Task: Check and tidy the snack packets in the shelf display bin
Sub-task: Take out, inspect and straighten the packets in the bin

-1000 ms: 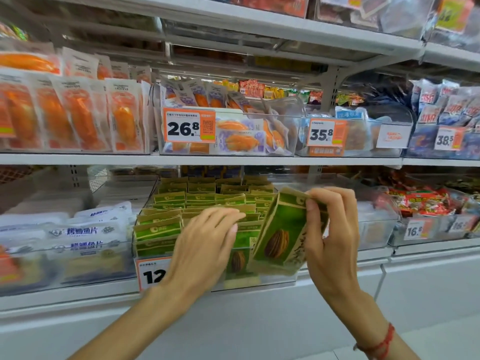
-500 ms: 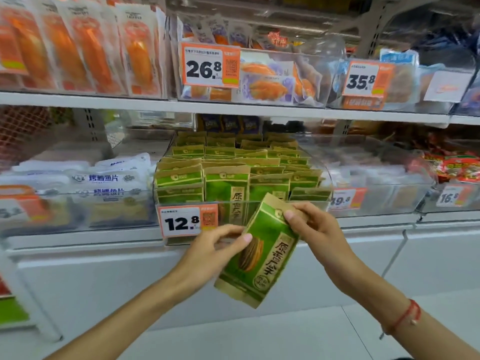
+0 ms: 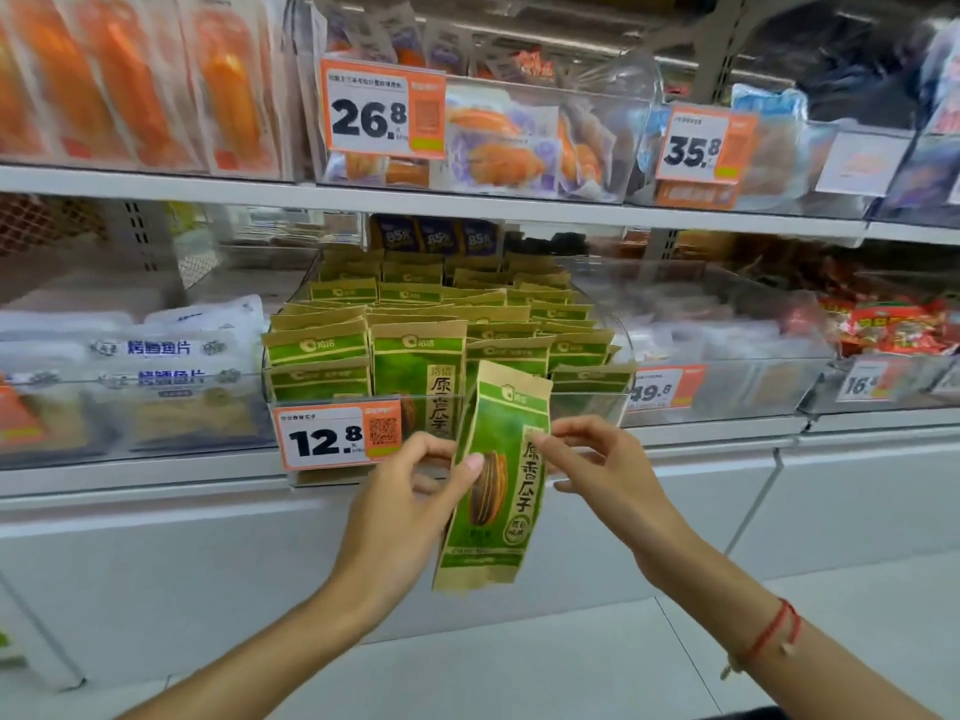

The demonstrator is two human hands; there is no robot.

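We hold one green-and-kraft paper sunflower-seed packet (image 3: pixel 496 480) out in front of the clear plastic display bin (image 3: pixel 621 350), below its rim and clear of the rows inside, probably so its printed face can be read before it goes back; our left hand (image 3: pixel 410 506) pinches the packet's left edge, thumb on the front, and our right hand (image 3: pixel 605 470) pinches the right edge near the upper half, the other fingers loosely curled; gripping both sides keeps the soft pouch flat and facing us; its long axis runs nearly vertical, the top leaning slightly right, sealed top toward the bin, bottom toward the floor; the orange 12.8 price tag (image 3: pixel 337 439) sits just left.
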